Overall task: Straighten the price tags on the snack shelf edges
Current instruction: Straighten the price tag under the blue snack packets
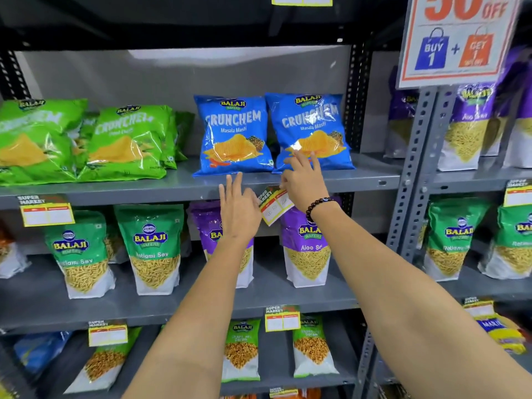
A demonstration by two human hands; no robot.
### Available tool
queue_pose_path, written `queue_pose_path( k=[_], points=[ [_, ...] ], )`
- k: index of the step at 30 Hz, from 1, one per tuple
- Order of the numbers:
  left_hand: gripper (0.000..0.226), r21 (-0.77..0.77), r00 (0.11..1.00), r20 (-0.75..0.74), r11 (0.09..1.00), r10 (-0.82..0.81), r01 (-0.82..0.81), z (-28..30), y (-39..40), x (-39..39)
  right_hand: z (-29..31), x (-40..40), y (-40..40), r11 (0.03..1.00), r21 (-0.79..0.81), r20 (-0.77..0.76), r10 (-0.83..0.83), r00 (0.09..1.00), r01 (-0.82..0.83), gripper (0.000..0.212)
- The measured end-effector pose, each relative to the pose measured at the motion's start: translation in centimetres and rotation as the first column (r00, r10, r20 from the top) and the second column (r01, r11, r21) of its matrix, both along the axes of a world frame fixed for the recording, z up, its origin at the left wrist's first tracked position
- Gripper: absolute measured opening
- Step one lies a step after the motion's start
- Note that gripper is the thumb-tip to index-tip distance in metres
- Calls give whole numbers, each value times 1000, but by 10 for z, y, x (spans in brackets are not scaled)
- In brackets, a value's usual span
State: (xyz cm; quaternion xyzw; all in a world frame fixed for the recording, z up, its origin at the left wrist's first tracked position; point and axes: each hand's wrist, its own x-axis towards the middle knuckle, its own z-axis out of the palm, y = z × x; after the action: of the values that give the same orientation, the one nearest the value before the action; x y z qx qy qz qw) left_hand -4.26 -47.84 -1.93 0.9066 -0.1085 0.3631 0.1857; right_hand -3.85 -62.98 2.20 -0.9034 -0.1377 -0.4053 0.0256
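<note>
A yellow-bordered price tag hangs crooked on the grey shelf edge, tilted up to the right. My right hand, with a bead bracelet on the wrist, pinches the tag's upper right corner. My left hand is flat with fingers spread, touching the tag's left side. Other tags hang level: one at the left, two on the lower shelf edge, one at the right.
Blue Crunchem bags stand just above my hands, green bags to the left. Purple Aloo Sev pouches sit below. A perforated grey upright and a 50% off sign are at the right.
</note>
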Motion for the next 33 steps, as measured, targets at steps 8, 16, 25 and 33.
queue_pose_path(
  k=[8, 16, 25, 33],
  points=[
    [11, 107, 975, -85, 971, -207, 215, 18, 2, 9, -23, -5, -36, 956, 293, -119, 43, 992, -7, 11],
    [16, 162, 994, -7, 980, -112, 112, 20, -6, 13, -30, 2, -36, 933, 360, -89, 5, 996, 28, 10],
    [13, 130, 998, 2, 989, -67, 66, 40, -9, 16, -12, 7, -31, 914, 390, -133, -68, 989, 115, 13],
    [28, 75, 999, -25, 997, -29, 31, 42, -14, 22, -11, 11, -28, 871, 481, -112, -48, 993, 96, 38]
  ],
)
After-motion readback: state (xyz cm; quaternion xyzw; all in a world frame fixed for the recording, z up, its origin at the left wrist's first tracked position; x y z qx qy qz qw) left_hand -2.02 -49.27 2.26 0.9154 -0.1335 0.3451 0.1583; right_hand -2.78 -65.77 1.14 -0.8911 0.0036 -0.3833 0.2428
